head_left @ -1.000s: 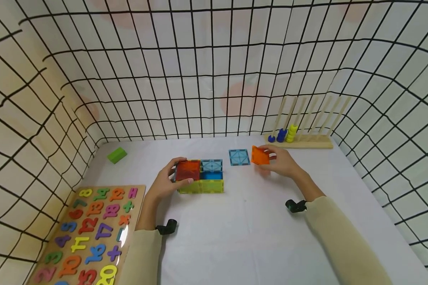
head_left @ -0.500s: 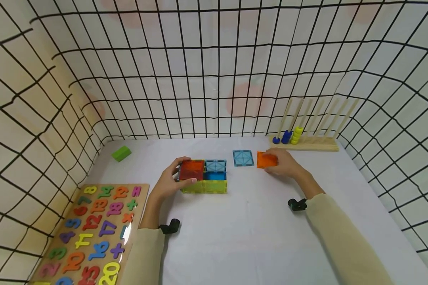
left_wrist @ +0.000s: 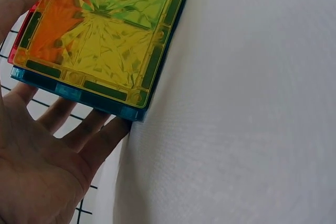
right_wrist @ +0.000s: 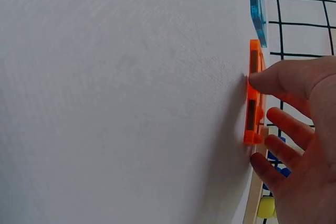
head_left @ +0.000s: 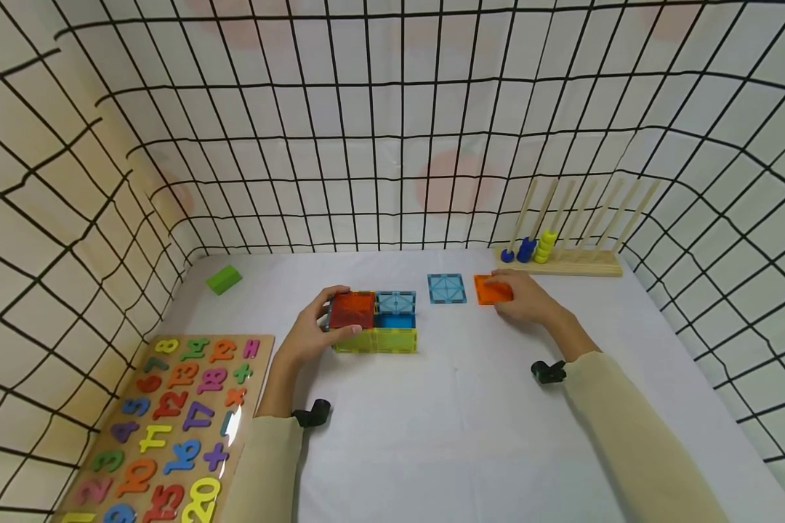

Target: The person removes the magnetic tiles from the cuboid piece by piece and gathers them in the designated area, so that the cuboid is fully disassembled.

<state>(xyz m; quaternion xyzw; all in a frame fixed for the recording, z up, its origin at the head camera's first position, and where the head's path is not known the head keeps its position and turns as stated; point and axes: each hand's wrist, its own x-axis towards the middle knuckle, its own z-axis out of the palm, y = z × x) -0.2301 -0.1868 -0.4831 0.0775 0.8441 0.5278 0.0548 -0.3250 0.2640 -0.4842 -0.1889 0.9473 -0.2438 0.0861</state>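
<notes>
A box built of see-through magnetic tiles (head_left: 376, 340) stands on the white table in the head view. Its front is yellow-green, a red tile (head_left: 352, 310) covers the left part of its top, and blue shows at the right. My left hand (head_left: 310, 330) grips its left end, thumb on the front and fingers round the back; the left wrist view shows the fingers (left_wrist: 97, 137) against a teal tile. An orange magnetic tile (right_wrist: 253, 95) lies flat on the table, and my right hand (head_left: 528, 298) pinches it by its edges. Beside it lies a light blue magnetic tile (head_left: 447, 288).
A wooden number board (head_left: 190, 349) lies at the left. Behind it is a green block (head_left: 224, 280). A peg rack (head_left: 582, 264) with blue and yellow beads stands at the back right. Black wire mesh (head_left: 366, 160) surrounds the table's back and sides.
My right hand has lowered the orange tile from a tilted position to flat on the table, right of the light blue tile. My left hand keeps its grip on the box. The view shifted slightly.
</notes>
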